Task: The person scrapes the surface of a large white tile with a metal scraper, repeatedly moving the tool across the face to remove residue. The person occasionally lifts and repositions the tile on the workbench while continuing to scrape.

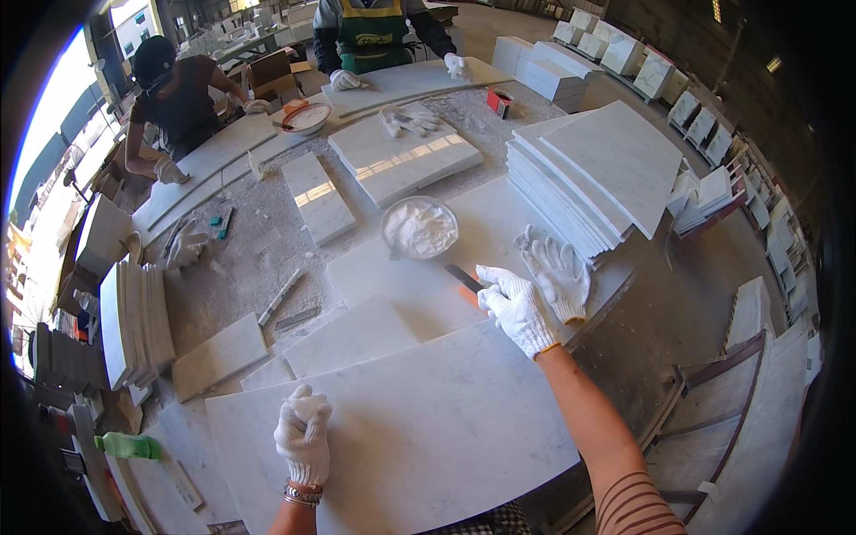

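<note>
A large pale marble slab (pixel 428 410) lies in front of me. My left hand (pixel 303 434), in a white knit glove, rests closed on its left part; I cannot make out what the curled fingers hold, if anything. My right hand (pixel 515 312), gloved too, is closed on a dark flat strip (pixel 464 277), which looks like a scraper blade. Something orange (pixel 469 299) shows just beside it. The strip points toward a clear bowl of white powder or paste (pixel 420 228). A spare white glove (pixel 557 272) lies right of my right hand.
A stack of marble slabs (pixel 593 169) rises at the right. Smaller slabs (pixel 318 198) and upright panels (pixel 134 325) stand about the dusty table. A green bottle (pixel 129 446) lies at the left. Two co-workers wearing gloves (pixel 348 80) work along the far edges.
</note>
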### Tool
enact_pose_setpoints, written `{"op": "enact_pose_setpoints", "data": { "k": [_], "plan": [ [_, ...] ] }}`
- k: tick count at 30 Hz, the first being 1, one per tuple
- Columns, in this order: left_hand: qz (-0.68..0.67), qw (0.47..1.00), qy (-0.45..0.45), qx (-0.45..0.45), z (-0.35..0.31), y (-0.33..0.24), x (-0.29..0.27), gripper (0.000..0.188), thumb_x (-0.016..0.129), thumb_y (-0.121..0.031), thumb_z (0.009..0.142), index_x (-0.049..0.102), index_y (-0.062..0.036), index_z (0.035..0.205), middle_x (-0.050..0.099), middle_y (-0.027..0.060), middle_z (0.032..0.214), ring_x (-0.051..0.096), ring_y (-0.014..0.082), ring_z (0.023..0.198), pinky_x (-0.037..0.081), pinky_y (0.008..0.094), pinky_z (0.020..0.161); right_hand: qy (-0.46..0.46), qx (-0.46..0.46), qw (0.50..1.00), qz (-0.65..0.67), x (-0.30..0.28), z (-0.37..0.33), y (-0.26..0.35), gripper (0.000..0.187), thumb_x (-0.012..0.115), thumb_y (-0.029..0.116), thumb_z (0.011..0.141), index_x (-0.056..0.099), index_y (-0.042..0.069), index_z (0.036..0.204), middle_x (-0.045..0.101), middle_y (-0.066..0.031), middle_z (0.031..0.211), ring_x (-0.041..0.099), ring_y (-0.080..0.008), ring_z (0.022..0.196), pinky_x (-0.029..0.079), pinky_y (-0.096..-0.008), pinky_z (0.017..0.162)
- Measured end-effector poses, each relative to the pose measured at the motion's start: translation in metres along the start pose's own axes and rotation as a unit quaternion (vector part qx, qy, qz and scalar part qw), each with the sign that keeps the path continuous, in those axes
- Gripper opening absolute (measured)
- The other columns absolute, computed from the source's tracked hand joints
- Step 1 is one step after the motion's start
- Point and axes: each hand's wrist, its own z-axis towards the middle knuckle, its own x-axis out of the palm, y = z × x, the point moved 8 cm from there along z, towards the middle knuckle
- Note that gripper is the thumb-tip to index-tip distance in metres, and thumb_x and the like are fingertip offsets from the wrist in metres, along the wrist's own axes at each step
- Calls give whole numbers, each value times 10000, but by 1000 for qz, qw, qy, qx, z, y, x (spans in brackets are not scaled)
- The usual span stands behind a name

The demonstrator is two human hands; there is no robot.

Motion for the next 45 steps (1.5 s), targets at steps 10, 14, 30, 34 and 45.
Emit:
{"op": "enact_pose_setpoints", "data": {
  "k": [10, 14, 30, 34, 45],
  "plan": [
    [20, 1000, 10, -20, -1, -4, -1, 322, 781, -70, 797, 732, 67, 1084, 770, 117, 904, 719, 169, 805, 589, 313, 781, -2, 44, 999, 29, 20, 64, -16, 266, 660, 78, 988, 752, 31, 1234, 702, -9, 867, 536, -38, 624, 448, -221, 535],
    [14, 999, 14, -28, -3, -2, -1, 323, 775, -50, 797, 728, 70, 1094, 766, 107, 887, 709, 163, 799, 584, 307, 789, 3, 54, 998, 11, 20, 68, -16, 282, 672, 77, 981, 743, 23, 1249, 702, -11, 863, 534, -39, 608, 449, -223, 528],
    [-10, 999, 35, -24, -10, 3, 2, 326, 805, -36, 813, 730, 51, 1118, 777, 105, 952, 721, 162, 850, 585, 316, 841, 35, 131, 991, -9, -4, -29, 25, 321, 694, 106, 972, 737, 8, 1275, 771, -31, 1027, 637, -47, 796, 533, -239, 716],
    [8, 998, 57, 5, -20, 0, 10, 344, 837, -52, 803, 734, 37, 1119, 783, 123, 1010, 729, 178, 872, 587, 318, 839, 80, 152, 985, -3, 7, -75, 28, 277, 635, 83, 998, 742, 51, 1252, 735, -7, 900, 544, 0, 646, 434, -173, 545],
    [68, 986, 127, 82, -37, -22, 24, 371, 809, -34, 831, 708, 63, 1175, 772, 92, 971, 700, 149, 868, 579, 305, 848, 78, -68, 992, -76, 42, -101, 33, 279, 689, -18, 955, 750, 15, 1225, 773, -56, 955, 693, -127, 766, 559, -289, 677]
  ]
}}
